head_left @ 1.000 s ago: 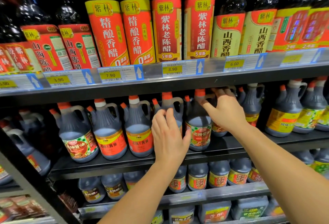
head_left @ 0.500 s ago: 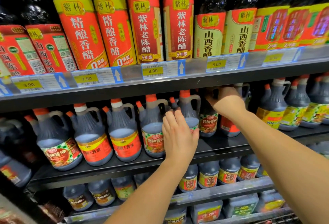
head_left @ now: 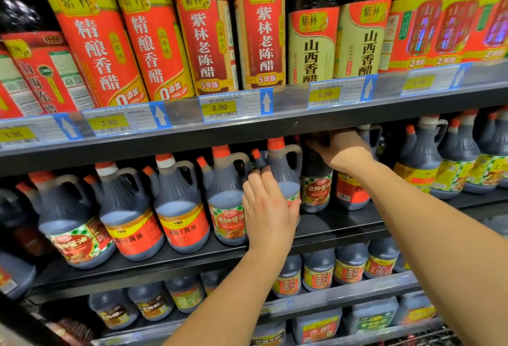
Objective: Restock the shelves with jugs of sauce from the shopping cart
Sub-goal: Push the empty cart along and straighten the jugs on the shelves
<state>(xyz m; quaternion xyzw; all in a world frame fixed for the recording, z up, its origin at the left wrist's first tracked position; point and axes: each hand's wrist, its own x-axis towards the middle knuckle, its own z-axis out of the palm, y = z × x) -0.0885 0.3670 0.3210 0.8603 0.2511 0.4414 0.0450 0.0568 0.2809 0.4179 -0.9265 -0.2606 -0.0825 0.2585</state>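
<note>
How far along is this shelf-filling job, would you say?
Done: the middle shelf already carries a front row of jugs. In hand: the left hand presses against a red-capped jug, while the right hand reaches over the top of the neighbouring jug; its grip is in shadow. Left: hard to say, since the cart is out of view.

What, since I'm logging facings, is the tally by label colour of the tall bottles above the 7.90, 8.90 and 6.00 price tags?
Tall dark bottles with orange labels and yellow top bands: 2
Tall dark bottles with red labels: 2
Tall dark bottles with cream labels: 2
Total: 6
</note>
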